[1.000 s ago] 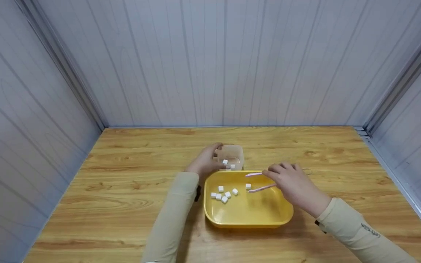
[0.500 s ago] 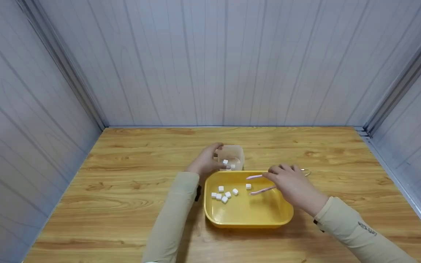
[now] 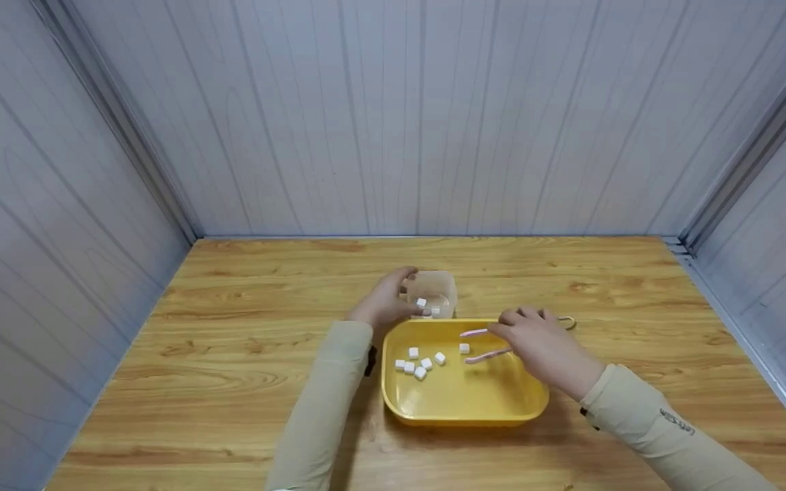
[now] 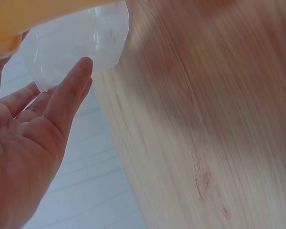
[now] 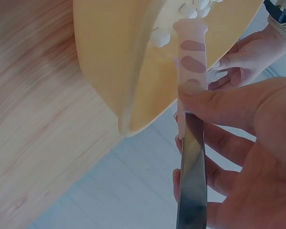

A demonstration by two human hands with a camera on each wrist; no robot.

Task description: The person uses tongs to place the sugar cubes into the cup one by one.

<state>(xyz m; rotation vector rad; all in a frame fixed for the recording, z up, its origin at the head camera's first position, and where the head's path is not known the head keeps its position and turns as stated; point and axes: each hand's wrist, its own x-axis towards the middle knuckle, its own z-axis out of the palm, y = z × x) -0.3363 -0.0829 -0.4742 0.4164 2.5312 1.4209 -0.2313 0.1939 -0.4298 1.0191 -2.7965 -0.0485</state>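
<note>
My right hand (image 3: 546, 348) holds a pair of tongs (image 5: 193, 167), metal with pink-and-white striped tips, pinched between thumb and fingers. Their two tips stand apart over the yellow basin (image 3: 468, 406), on either side of a lone white cube (image 3: 464, 348); whether they touch it I cannot tell. Several more white cubes (image 3: 409, 367) lie in a loose group at the basin's left. Behind the basin, my left hand (image 3: 385, 300) grips a small clear plastic container (image 4: 86, 40) by its left side, fingers behind and thumb in front. A few white cubes (image 3: 421, 302) lie inside that container.
Everything rests on a wood-grain table (image 3: 229, 354). A pale panelled wall (image 3: 393, 123) rises at its back edge, with side walls left and right. The basin's far rim stands right against the near side of the clear container.
My right hand has shifted slightly left, and the tongs' tips sit a touch nearer to me. The left hand, the container and the cubes have stayed in place.
</note>
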